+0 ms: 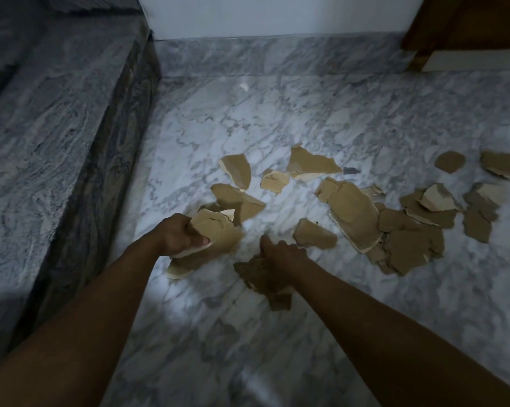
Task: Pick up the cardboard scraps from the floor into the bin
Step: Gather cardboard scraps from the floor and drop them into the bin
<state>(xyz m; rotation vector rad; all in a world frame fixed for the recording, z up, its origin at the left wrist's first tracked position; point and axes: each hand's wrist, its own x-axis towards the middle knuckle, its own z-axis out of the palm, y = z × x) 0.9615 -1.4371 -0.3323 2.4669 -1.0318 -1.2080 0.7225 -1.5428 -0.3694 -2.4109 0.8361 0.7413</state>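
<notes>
Marble floor strewn with cardboard scraps, densest heap off to the right, nearer the right hand. No bin in view. Bundle of scraps clutched in the left hand, fingers curled round it. Right hand bent down onto a dark scrap directly beneath; closed round it or not, impossible to tell.

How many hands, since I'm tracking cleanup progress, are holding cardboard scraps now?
2. The left hand grips a bundle of scraps; the right hand curls over a darker scrap on the floor, though its fingers are mostly hidden.
</notes>
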